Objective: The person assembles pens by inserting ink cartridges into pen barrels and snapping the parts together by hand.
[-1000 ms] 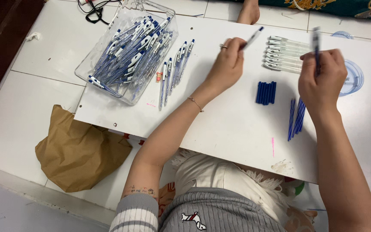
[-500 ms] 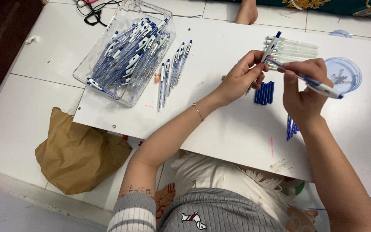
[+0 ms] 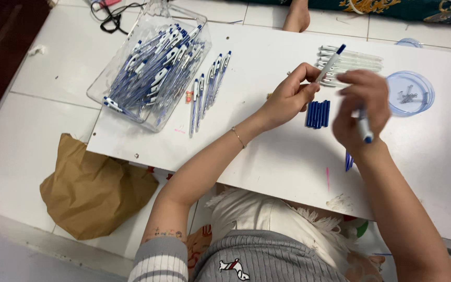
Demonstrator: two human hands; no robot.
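Observation:
My left hand pinches a clear pen barrel with a blue tip, pointing up and to the right. My right hand is closed around a blue and white pen part whose blue end points down toward me. Between the hands, a small row of dark blue caps lies on the white board. Behind them sits a stack of clear pen barrels. A few blue pieces stick out below my right wrist.
A clear plastic box full of blue and white pens stands at the board's left end, with several finished pens beside it. A round clear lid holds small springs at right. A brown paper bag lies on the tiled floor.
Both hands came together, then the right hand turned its pen part from pointing right to pointing down. The left hand kept the barrel and moved slightly right.

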